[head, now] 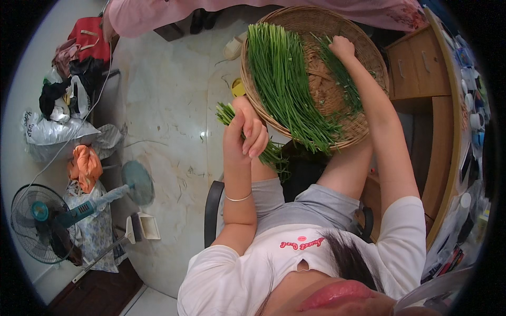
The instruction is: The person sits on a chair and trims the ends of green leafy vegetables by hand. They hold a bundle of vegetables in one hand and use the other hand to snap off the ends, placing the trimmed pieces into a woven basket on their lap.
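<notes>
A round wicker basket (316,75) rests tilted over my knees. A thick layer of long green stalks, apparently garlic chives (282,79), fills its left side, cut ends at the top. My left hand (247,130), with a bangle at the wrist, is closed around a bunch of chives (272,156) left of the basket; pale ends stick out on one side and leafy tips hang on the other. My right hand (342,48) is inside the basket's right side, fingers at the upper end of a smaller, looser pile of chives (344,81). Its fingertips are partly hidden.
A wooden desk with drawers (419,65) stands at right. Pink cloth (158,14) hangs at the top. Loose bits lie on the tiled floor (170,118), with a yellow round object (238,87) beside the basket. At left are a standing fan (39,223), a dustpan (150,226) and bags (59,130).
</notes>
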Action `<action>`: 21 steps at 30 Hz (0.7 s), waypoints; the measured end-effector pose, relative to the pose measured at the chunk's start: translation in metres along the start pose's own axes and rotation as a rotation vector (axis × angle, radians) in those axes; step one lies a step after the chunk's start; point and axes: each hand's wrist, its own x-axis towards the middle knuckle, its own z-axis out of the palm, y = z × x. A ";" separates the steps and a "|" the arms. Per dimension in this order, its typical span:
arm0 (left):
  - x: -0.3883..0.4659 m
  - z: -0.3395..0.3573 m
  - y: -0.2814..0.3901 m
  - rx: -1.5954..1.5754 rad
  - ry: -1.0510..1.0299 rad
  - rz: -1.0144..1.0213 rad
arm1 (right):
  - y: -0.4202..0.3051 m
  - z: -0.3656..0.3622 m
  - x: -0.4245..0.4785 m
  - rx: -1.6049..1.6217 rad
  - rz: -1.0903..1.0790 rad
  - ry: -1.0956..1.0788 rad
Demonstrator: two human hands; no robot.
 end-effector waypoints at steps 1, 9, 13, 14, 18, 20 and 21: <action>0.001 0.001 0.000 0.005 0.007 -0.002 | 0.002 -0.002 -0.003 0.020 0.006 0.070; 0.004 0.013 -0.009 0.031 0.050 -0.005 | 0.048 -0.041 -0.034 0.541 -0.086 0.532; 0.004 0.022 -0.014 0.087 0.060 -0.002 | 0.048 -0.107 -0.068 1.148 -0.135 0.538; 0.002 0.025 -0.014 0.118 0.063 0.007 | 0.036 -0.128 -0.083 1.246 -0.196 0.571; 0.000 0.046 -0.024 0.216 0.119 0.002 | 0.039 -0.181 -0.123 1.365 -0.412 0.772; -0.001 0.048 -0.026 0.289 0.079 0.004 | 0.023 -0.204 -0.146 1.551 -0.363 0.789; -0.004 0.053 -0.025 0.370 0.098 -0.018 | 0.015 -0.213 -0.160 1.646 -0.342 0.792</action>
